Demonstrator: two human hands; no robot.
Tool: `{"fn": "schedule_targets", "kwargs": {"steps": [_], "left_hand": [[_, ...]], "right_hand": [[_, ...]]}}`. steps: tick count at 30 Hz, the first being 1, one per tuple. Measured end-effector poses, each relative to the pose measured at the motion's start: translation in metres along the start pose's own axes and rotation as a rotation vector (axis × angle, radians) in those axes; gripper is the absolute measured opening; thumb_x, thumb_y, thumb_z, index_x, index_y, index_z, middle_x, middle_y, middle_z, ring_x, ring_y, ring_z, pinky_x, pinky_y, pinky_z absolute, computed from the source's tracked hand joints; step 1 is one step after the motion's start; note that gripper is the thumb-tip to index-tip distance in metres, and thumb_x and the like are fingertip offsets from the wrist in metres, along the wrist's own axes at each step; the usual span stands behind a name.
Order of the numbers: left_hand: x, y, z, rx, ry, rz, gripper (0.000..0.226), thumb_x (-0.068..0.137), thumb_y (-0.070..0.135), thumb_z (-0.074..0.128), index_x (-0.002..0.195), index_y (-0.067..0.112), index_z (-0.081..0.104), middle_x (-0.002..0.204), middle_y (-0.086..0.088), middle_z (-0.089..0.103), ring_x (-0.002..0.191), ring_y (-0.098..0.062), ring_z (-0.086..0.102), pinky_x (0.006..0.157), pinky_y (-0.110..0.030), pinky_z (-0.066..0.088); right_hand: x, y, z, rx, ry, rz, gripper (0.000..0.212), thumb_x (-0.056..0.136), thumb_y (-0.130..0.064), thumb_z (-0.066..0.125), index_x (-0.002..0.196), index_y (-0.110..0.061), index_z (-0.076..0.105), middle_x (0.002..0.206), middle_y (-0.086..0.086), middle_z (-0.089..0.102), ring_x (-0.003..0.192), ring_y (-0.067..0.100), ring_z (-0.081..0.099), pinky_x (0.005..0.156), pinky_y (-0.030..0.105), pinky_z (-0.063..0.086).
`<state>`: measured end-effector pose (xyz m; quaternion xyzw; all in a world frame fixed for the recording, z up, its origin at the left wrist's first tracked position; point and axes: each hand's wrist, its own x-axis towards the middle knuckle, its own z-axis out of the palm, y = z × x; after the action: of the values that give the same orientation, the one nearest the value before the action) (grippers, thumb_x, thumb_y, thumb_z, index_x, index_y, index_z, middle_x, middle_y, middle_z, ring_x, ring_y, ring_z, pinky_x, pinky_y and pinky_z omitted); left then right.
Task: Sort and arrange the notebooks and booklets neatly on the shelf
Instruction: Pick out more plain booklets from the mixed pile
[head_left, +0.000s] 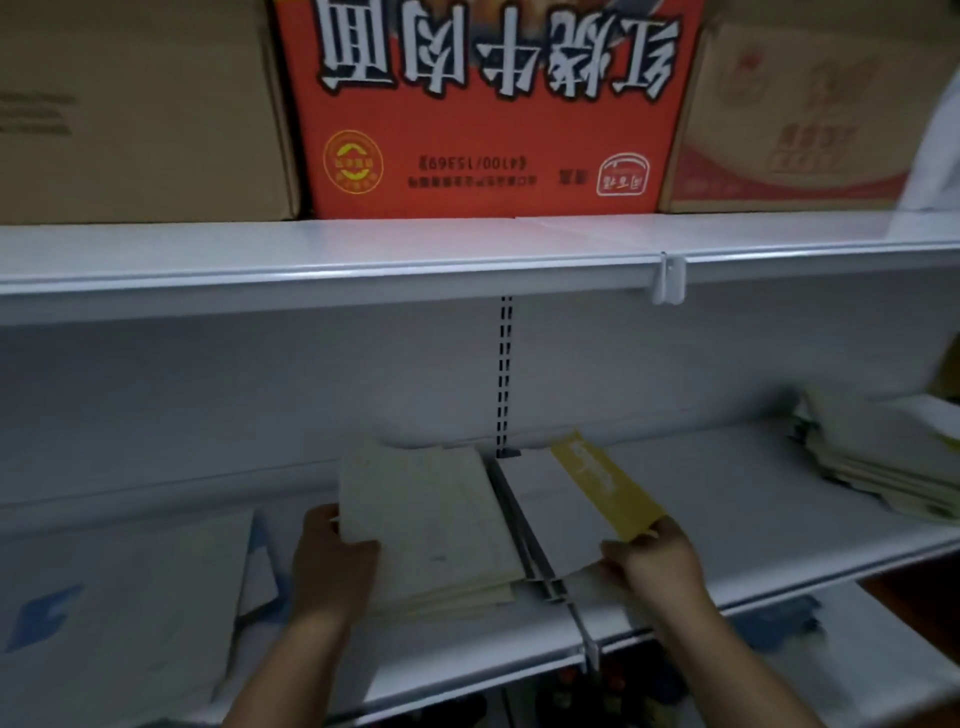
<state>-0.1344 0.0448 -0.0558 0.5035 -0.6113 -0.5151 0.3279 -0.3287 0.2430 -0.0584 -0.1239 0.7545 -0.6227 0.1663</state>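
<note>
At the lower left of the frame a pale sheet with blue markings (119, 613) lies flat on the white shelf (779, 525), its far corner lifted a little. Just right of it, my left hand (332, 561) reaches in from the bottom edge. My fingers are closed on the near left corner of the cream booklet stack (431, 525), thumb on top of the cover and the other fingers tucked under the edge where I cannot see them. That stack sits in the lower middle of the frame, its right edge running along the metal shelf divider (524, 540), which slants from the back wall down to the front lip.

Right of the divider, my right hand (660, 566) pinches the near end of a yellow booklet (602, 483). It is tilted, its far end pointing up and left toward the slotted upright (505, 374) in the middle of the back panel. Under that hand another pale booklet lies on the shelf, touching the divider; its details are blurred.

At the right edge, mid-height, a loose pile of cream booklets (883, 457) rests on the same shelf, well apart from my hands.

Across the top, on the upper shelf, stand a brown carton (135, 109) at upper left, a red carton (488, 104) with upside-down print in the centre, and a tan carton (800, 114) at upper right.
</note>
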Motion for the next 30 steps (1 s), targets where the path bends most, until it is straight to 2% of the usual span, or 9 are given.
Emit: {"fn": "schedule_targets", "kwargs": {"steps": [1,3,8,13,17,20,22,25,30], "left_hand": [[0.000,-0.002,0.006,0.055,0.005,0.004,0.052,0.078,0.003,0.064,0.127,0.001,0.046,0.121,-0.020,0.060,0.101,-0.031,0.058,0.082,-0.034,0.045],[-0.001,-0.003,0.010,0.106,0.009,0.013,0.053,0.080,0.014,0.066,0.128,0.002,0.046,0.124,-0.018,0.059,0.107,-0.031,0.058,0.086,-0.034,0.045],[0.009,-0.014,-0.039,0.406,0.147,0.054,0.066,0.077,0.051,0.064,0.130,0.014,0.050,0.132,-0.010,0.055,0.121,-0.032,0.050,0.102,-0.036,0.040],[0.006,-0.055,-0.143,0.791,0.324,-0.120,0.053,0.081,0.047,0.049,0.126,0.018,0.054,0.135,-0.011,0.053,0.123,-0.033,0.047,0.102,-0.038,0.039],[-0.011,-0.073,-0.186,0.815,0.298,-0.041,0.046,0.071,0.028,0.044,0.094,-0.006,0.065,0.095,-0.027,0.067,0.084,-0.042,0.064,0.075,-0.040,0.054],[-0.025,-0.066,-0.205,0.690,0.330,-0.163,0.057,0.074,0.025,0.066,0.123,-0.001,0.053,0.118,-0.022,0.062,0.106,-0.036,0.059,0.086,-0.034,0.047],[-0.034,-0.063,-0.217,0.532,0.302,-0.249,0.064,0.068,0.021,0.074,0.125,0.000,0.053,0.115,-0.018,0.065,0.103,-0.033,0.062,0.083,-0.033,0.049],[-0.050,-0.065,-0.236,0.194,0.256,-0.316,0.036,0.063,0.016,0.070,0.096,0.002,0.064,0.082,-0.015,0.067,0.069,-0.027,0.061,0.061,-0.028,0.048],[-0.057,-0.067,-0.252,-0.184,0.233,-0.297,0.025,0.090,0.003,0.051,0.115,0.004,0.049,0.101,-0.018,0.060,0.078,-0.027,0.059,0.052,-0.032,0.054]], "right_hand": [[0.001,0.004,-0.006,-0.155,-0.044,0.004,0.014,0.074,-0.005,0.070,0.071,-0.003,0.057,0.044,0.007,0.057,0.040,0.020,0.054,0.034,0.014,0.039],[0.002,0.011,-0.016,-0.406,-0.171,0.046,0.043,0.077,-0.029,0.070,0.044,-0.008,0.054,0.036,0.005,0.052,0.034,0.019,0.050,0.039,0.017,0.039],[-0.024,-0.024,0.001,-0.779,-0.527,-0.011,0.060,0.083,-0.050,0.056,0.037,-0.012,0.056,0.035,0.000,0.053,0.033,0.008,0.050,0.045,0.017,0.039],[-0.073,-0.067,0.101,-0.621,-0.836,-0.190,0.036,0.084,-0.038,0.061,0.059,-0.013,0.061,0.046,-0.001,0.058,0.037,0.011,0.053,0.042,0.017,0.043],[-0.105,-0.067,0.190,-0.650,-0.926,-0.316,0.026,0.086,-0.033,0.058,0.098,-0.012,0.067,0.095,0.009,0.072,0.084,0.023,0.069,0.077,0.030,0.055],[-0.121,-0.063,0.241,-0.753,-0.872,-0.510,0.039,0.090,-0.027,0.051,0.127,-0.016,0.053,0.130,0.007,0.057,0.117,0.023,0.055,0.094,0.023,0.042],[-0.118,-0.056,0.267,-0.800,-0.806,-0.560,0.048,0.090,-0.026,0.049,0.135,-0.012,0.041,0.137,0.011,0.048,0.124,0.026,0.047,0.100,0.027,0.038],[-0.110,-0.039,0.292,-1.009,-0.750,-0.528,0.070,0.087,-0.037,0.052,0.143,-0.010,0.021,0.140,0.015,0.042,0.127,0.033,0.039,0.103,0.039,0.038],[-0.105,-0.034,0.307,-1.002,-0.631,-0.480,0.078,0.077,-0.033,0.065,0.140,-0.010,0.025,0.133,0.015,0.045,0.123,0.032,0.042,0.099,0.041,0.039]]}}
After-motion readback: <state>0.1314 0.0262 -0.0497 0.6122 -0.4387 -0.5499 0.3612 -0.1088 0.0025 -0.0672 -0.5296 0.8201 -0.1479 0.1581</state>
